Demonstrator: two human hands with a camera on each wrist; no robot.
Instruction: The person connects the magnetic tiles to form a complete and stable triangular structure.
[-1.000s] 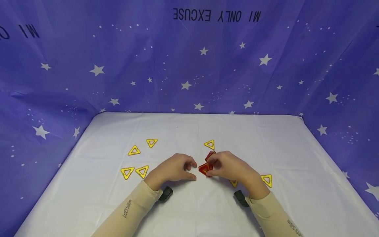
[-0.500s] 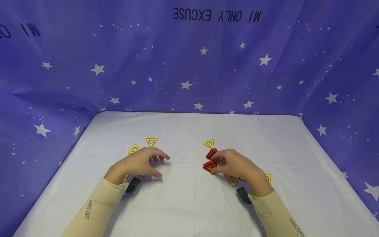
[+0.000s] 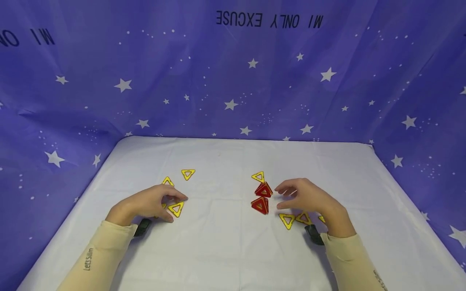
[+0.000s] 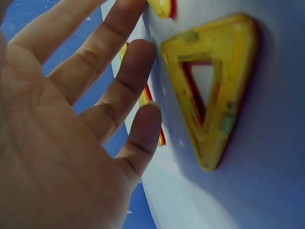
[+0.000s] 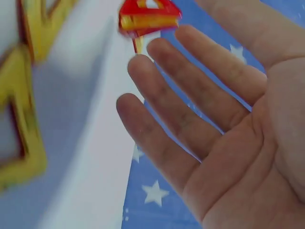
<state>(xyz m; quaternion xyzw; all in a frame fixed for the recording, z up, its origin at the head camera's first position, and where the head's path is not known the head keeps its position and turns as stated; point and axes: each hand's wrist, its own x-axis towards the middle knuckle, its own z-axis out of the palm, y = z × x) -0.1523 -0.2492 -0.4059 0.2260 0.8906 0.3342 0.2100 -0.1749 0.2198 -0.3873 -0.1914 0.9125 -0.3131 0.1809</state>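
Note:
Two small red-and-yellow pyramids of triangular magnetic tiles, a front one (image 3: pixel 259 205) and a back one (image 3: pixel 263 190), stand close together right of the table's middle. Just to their right is my right hand (image 3: pixel 309 197), its fingers apart from them and holding nothing. My left hand (image 3: pixel 147 202) hovers by the yellow triangle tiles on the left, fingers relaxed. Nearest to it lies one yellow triangle tile (image 3: pixel 176 209), seen large in the left wrist view as a yellow frame (image 4: pixel 214 90) with a triangular hole. Part of another tile is hidden behind this hand.
At the back left lies a yellow triangle tile (image 3: pixel 187 174); another tile (image 3: pixel 258 176) sits behind the pyramids. More tiles (image 3: pixel 287 220) lie below my right hand. A white cloth covers the table (image 3: pixel 218 250), with a purple starry curtain (image 3: pixel 204 72) around it.
My left hand has moved left from the middle to the left tiles. My right hand has let go of the red pyramids and drawn back to the right.

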